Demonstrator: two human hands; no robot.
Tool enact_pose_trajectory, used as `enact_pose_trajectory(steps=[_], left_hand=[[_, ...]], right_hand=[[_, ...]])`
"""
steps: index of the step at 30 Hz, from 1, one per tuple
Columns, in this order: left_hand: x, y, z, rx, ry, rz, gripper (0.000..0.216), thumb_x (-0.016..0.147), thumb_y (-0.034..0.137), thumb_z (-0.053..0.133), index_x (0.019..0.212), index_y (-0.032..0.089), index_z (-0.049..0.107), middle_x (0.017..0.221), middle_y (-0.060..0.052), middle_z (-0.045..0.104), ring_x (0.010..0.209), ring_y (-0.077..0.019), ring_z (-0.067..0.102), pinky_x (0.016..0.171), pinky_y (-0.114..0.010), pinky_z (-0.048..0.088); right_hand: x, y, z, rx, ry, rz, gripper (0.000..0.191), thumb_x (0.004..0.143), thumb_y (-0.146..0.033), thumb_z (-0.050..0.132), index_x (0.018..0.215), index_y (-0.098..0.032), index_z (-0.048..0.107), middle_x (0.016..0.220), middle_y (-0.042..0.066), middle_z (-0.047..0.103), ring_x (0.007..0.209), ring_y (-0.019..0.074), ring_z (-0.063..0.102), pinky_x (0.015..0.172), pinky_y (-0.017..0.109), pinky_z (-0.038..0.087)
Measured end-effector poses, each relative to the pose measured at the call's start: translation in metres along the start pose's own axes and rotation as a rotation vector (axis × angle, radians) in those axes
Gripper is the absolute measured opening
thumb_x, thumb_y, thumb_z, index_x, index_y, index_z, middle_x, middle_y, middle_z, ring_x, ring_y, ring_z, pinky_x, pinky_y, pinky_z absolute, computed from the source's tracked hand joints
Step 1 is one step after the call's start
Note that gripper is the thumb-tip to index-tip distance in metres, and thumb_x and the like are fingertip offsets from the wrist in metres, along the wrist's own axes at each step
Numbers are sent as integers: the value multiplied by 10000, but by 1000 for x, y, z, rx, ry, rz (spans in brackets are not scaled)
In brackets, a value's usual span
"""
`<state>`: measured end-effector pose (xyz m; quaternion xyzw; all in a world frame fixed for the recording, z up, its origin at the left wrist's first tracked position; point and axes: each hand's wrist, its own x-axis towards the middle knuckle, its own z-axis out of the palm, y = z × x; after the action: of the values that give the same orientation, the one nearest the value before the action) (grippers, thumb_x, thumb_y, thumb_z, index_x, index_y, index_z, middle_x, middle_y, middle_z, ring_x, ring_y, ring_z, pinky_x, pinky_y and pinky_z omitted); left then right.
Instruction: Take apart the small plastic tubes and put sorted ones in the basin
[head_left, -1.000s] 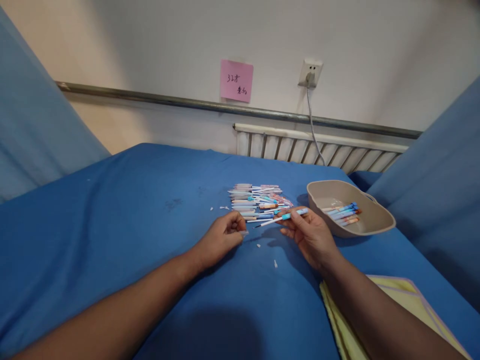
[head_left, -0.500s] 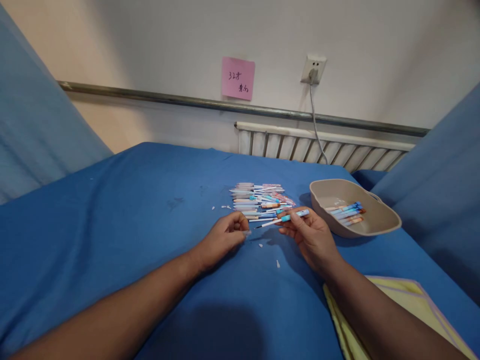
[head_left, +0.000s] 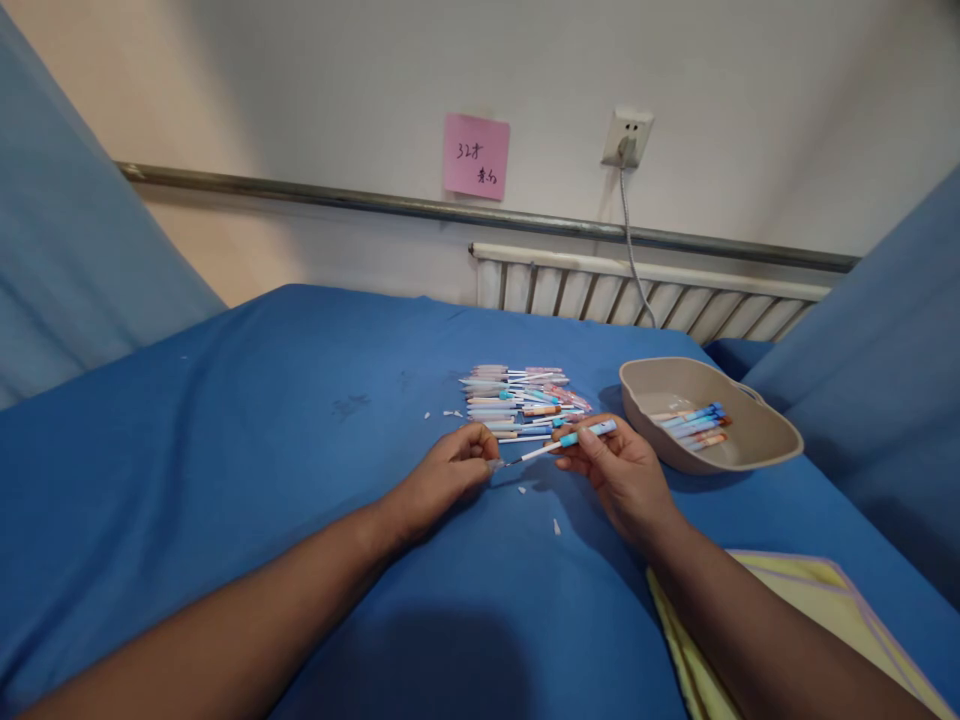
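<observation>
My right hand [head_left: 619, 470] pinches the blue patterned back part of a gel pen [head_left: 589, 435], whose white refill points left with its dark tip bare. Closed fingers of my left hand [head_left: 450, 470] grip a pen barrel [head_left: 495, 465]; only its clear end shows, and the rest is hidden in the hand. The refill tip is right at that clear end; whether it has entered cannot be made out. Just behind both hands lies a row of pen parts [head_left: 491, 385], with pale barrels on the left and refills with coloured back parts on the right.
On the right stands a beige basket [head_left: 765, 455] with several pens [head_left: 694, 425] inside. A folded yellow cloth [head_left: 810, 590] lies under my right forearm. Small white bits [head_left: 556, 527] are scattered on the blue cover [head_left: 300, 400]. A radiator [head_left: 585, 285] is behind.
The refill in my right hand has moved slightly left and down, so its tip now meets the clear end at my left fingers. My left hand has hardly moved.
</observation>
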<state>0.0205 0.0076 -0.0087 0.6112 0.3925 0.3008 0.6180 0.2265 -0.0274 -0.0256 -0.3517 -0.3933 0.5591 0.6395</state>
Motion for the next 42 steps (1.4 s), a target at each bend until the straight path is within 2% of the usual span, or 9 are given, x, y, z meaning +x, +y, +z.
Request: enact_pose_trajectory(steps=[8, 17, 22, 32, 42], left_hand=[[0, 1, -3, 63, -26, -10, 105, 708, 224, 567, 765, 171, 496, 605, 47, 459, 542, -97, 371, 495, -211, 259], [2, -1, -3, 67, -52, -34, 129, 700, 245, 593, 761, 170, 508, 594, 54, 443, 534, -97, 375, 499, -217, 243], [4, -4, -2, 68, -103, -53, 194, 716, 269, 596, 873, 157, 573, 639, 45, 460, 546, -96, 377, 501, -216, 257], [-1, 2, 6, -6, -128, -90, 171, 670, 187, 554, 830, 139, 593, 676, 26, 489, 576, -101, 377, 530, -229, 261], [-2, 0, 5, -49, -133, -106, 238, 669, 115, 534, 889, 157, 612, 677, 26, 495, 589, -102, 386, 539, -232, 257]], right_hand=[[0, 0, -4, -24, 11, -29, 194, 764, -343, 726, 823, -198, 611, 866, 12, 701, 791, 163, 680, 657, 271, 570], [1, 3, -4, -93, -9, -60, 192, 772, -365, 711, 825, -210, 609, 892, 13, 703, 810, 165, 664, 678, 303, 574], [-2, 0, 2, -208, -41, -111, 183, 785, -372, 695, 827, -211, 617, 895, 19, 697, 818, 164, 649, 673, 285, 560], [-8, 8, 10, -383, -139, -113, 175, 815, -384, 648, 854, -215, 629, 816, 17, 674, 706, 150, 600, 716, 300, 502], [-6, 9, 9, -395, -126, -112, 188, 800, -384, 661, 839, -202, 635, 721, 13, 636, 768, 177, 594, 709, 301, 482]])
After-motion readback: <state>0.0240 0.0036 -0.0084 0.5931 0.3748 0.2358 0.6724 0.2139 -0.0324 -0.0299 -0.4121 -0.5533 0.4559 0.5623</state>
